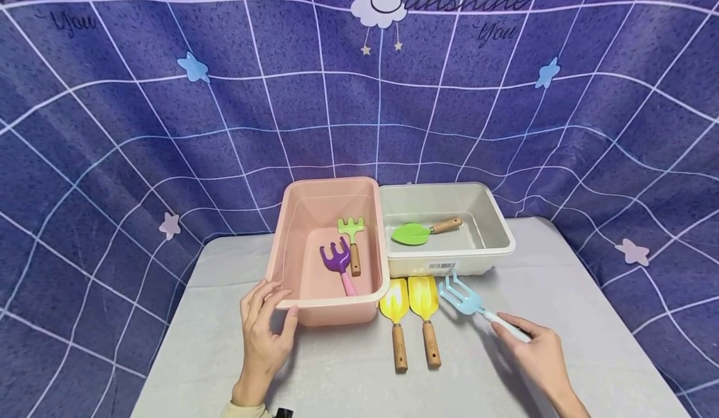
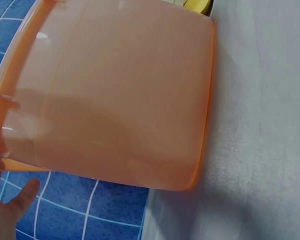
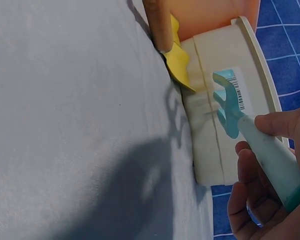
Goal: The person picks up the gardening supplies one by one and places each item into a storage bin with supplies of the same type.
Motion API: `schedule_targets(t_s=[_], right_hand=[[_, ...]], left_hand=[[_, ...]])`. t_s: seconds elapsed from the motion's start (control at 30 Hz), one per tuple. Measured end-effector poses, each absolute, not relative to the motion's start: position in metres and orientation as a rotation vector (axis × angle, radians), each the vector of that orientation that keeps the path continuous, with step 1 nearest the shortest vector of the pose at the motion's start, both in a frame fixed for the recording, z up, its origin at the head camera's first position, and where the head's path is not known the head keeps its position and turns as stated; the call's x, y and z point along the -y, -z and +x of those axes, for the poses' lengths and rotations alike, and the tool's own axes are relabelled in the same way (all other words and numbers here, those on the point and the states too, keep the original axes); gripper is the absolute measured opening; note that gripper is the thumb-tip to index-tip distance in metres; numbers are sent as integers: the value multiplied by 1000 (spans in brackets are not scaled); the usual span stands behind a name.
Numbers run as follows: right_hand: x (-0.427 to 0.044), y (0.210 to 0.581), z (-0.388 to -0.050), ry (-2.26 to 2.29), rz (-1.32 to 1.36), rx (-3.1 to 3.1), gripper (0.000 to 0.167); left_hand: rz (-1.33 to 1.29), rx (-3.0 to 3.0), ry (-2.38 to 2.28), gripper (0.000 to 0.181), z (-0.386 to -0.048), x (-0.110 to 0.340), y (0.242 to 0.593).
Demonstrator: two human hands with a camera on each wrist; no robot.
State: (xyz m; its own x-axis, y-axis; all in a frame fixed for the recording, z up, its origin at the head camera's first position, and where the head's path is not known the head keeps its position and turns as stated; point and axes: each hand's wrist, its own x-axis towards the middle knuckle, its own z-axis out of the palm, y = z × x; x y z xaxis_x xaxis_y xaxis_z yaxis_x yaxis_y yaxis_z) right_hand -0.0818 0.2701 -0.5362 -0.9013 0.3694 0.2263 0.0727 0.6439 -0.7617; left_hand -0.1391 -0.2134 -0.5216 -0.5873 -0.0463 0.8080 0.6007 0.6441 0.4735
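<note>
My right hand (image 1: 536, 352) grips the pale handle of a light blue hand fork (image 1: 467, 301), its tines near the front wall of the white bin (image 1: 387, 262). In the right wrist view the fork (image 3: 231, 107) is held above the table, thumb and fingers round its handle. My left hand (image 1: 264, 337) rests on the front left corner of the pink bin (image 1: 337, 313), fingers over the rim. Inside the pink bin are a purple fork (image 1: 336, 259) with a pink handle and a green fork (image 1: 351, 228). A green trowel (image 1: 412, 233) lies in the white bin.
Two yellow trowels (image 1: 395, 301) (image 1: 424, 297) with wooden handles lie side by side on the grey tabletop (image 1: 337, 374), in front of the bins. The bins stand side by side. Behind them hangs a blue curtain (image 1: 348, 106) with a grid pattern.
</note>
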Motion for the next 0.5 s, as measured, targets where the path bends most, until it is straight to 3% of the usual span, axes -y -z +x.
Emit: schedule_targets(t_s=[0.5], right_hand=[[-271,533,-80,-1142,-343,2511,22]], left_hand=[[-436,2001,965,29,-140,213,523]])
